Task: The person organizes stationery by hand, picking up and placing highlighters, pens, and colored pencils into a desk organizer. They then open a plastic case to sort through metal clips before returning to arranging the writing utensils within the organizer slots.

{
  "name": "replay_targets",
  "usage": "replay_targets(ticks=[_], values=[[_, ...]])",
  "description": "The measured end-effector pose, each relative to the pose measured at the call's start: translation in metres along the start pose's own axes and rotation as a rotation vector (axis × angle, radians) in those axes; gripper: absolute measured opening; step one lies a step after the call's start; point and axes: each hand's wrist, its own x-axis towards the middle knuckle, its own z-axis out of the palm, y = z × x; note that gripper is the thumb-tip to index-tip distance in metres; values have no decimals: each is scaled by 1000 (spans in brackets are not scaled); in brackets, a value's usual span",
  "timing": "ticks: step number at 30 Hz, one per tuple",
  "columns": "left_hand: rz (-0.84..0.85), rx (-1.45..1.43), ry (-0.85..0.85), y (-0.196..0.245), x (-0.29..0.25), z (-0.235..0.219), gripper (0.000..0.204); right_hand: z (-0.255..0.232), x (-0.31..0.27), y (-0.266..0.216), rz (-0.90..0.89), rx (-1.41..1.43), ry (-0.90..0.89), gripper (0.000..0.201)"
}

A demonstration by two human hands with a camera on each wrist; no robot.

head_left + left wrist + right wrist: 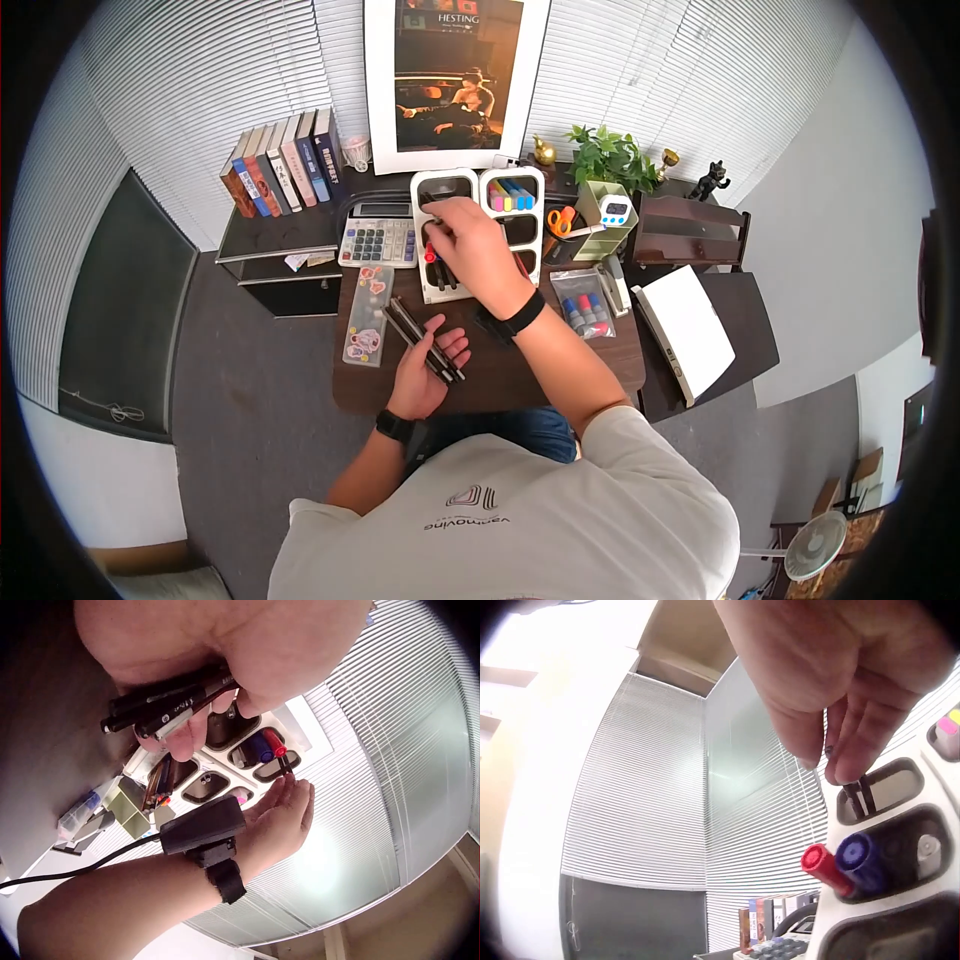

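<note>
My left hand (428, 378) is palm up over the front of the desk, holding a bundle of several dark pens (169, 705) with its fingers curled beneath them. The right hand (472, 248) reaches over the white organizer (445, 174). Its thumb and fingers pinch the tops of slim dark pens (860, 799), whose lower ends are inside the far-left compartment. One compartment nearer, a red marker (823, 864) and a blue marker (859, 859) lean beside a white-capped one (928, 853). Colored highlighters (512, 198) fill the far-right compartment.
Left of the organizer are a calculator (378, 240) and a sticker-covered pencil case (367, 320). To its right stand scissors (565, 218) in a black holder and a bag of markers (585, 305). A row of books (285, 165) and a potted plant (610, 155) stand behind.
</note>
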Motion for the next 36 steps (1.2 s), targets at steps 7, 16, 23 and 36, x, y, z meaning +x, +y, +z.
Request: replay_targets(ticks=[7,16,23,36], values=[[10,-11,-7,-1,-2,-3,46,-10,-4,-14,166,50,25,33],[9,-81,-6,-2,-1,-4,46,-7,-19,-13,171,82,-18,40],[70,-167,-32,-7,2,-14,44,-39,-113,-59,284,60,-351,19],[52,-22,-83,-8,1,-9,36,-37,-182,-36,515,83,-145,18]])
